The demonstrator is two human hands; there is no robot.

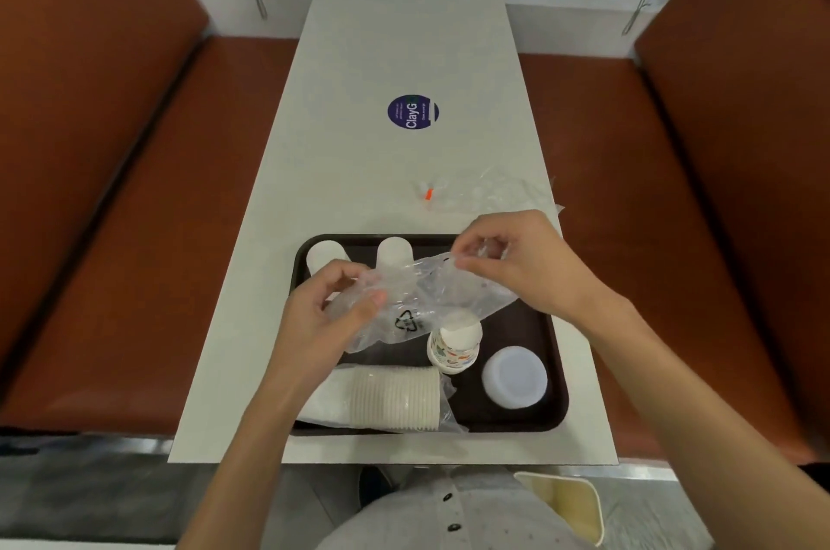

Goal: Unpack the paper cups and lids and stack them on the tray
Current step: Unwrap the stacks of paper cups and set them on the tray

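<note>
Over the dark brown tray [545,316], my left hand [330,309] and my right hand [516,262] both pinch a clear plastic bag [431,293] with a recycling mark. On the tray stand two upside-down white cup stacks [325,257] [394,255] at the back. A stack of printed cups [453,340] stands near the middle. A white lid stack [514,376] sits at the right. A stack of white cups [395,399] lies on its side at the front, partly in plastic wrap.
The tray rests at the near end of a long white table [404,55] with a round blue sticker [413,112]. Another crumpled clear bag [498,192] with an orange tag lies beyond the tray. Brown benches [112,190] flank both sides.
</note>
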